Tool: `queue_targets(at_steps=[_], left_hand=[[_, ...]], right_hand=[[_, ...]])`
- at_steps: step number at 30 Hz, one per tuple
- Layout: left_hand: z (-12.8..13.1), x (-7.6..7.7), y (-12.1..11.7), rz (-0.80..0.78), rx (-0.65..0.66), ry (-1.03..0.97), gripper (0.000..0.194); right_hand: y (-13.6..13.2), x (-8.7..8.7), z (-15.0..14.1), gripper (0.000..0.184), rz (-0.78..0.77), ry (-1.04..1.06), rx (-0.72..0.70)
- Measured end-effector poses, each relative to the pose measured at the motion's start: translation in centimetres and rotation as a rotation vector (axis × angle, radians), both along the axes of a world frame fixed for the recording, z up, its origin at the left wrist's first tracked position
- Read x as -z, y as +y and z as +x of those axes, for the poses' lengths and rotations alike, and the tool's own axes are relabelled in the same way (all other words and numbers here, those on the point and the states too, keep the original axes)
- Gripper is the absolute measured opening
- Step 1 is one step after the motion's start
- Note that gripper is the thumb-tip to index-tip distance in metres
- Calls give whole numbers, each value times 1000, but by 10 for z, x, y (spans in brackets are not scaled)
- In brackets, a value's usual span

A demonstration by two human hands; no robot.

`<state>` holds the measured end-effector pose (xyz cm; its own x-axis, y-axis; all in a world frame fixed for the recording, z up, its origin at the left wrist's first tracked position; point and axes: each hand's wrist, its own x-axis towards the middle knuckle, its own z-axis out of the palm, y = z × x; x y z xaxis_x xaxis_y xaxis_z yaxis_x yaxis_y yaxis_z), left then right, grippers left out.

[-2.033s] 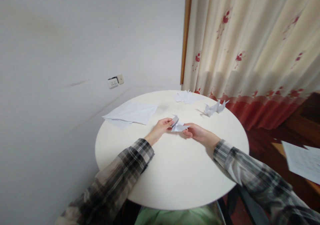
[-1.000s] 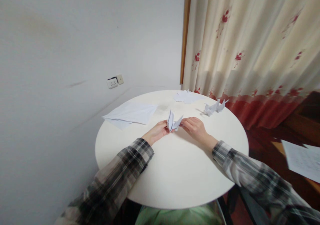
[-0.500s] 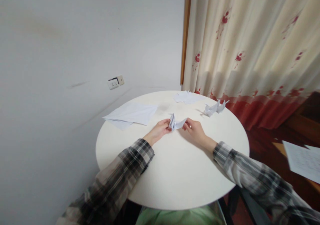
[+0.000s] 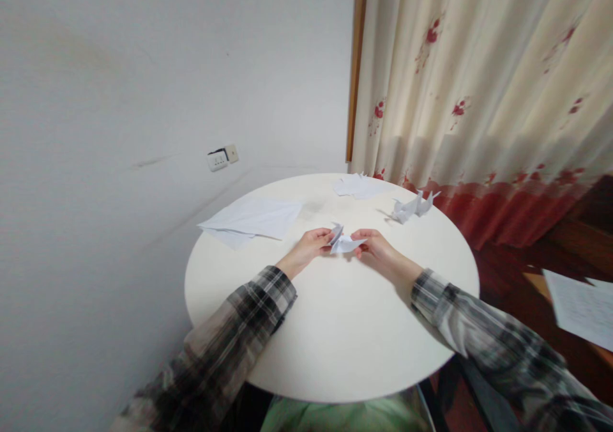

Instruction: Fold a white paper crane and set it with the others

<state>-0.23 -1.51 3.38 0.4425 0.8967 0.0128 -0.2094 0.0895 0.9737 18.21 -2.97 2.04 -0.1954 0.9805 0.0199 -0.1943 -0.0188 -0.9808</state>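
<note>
Between my hands, just over the middle of a round white table (image 4: 335,330), is a white origami crane (image 4: 345,245) of folded paper. My left hand (image 4: 313,243) pinches it at its left side, with thumb and fingers closed on the paper. At its right side, my right hand (image 4: 376,245) has its fingers closed around a wing-like flap. The fingertips behind the paper are partly hidden. Further back to the right, more folded paper cranes (image 4: 407,209) stand close together on the table.
Flat white paper sheets (image 4: 258,216) lie at the table's left edge. More paper pieces (image 4: 357,186) rest at the back. A wall with a socket (image 4: 218,160) rises on the left, and a curtain (image 4: 460,87) hangs behind. Written paper (image 4: 582,307) lies lower right.
The paper crane has turned and tilted between my hands, its right flap now lower and pointing right. My right hand has shifted slightly right; my left hand has barely moved.
</note>
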Motion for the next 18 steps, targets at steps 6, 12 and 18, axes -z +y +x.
queue_targets(at_steps=[6,12,18], left_hand=[[1,0,-1,18,-16,-2,44],[2,2,-1,31,-3,5,43],[2,4,-1,30,-4,45,43]], right_hand=[[2,2,4,6,-79,148,-147],[7,3,9,15,-272,289,-205],[14,9,14,19,-463,407,-299]])
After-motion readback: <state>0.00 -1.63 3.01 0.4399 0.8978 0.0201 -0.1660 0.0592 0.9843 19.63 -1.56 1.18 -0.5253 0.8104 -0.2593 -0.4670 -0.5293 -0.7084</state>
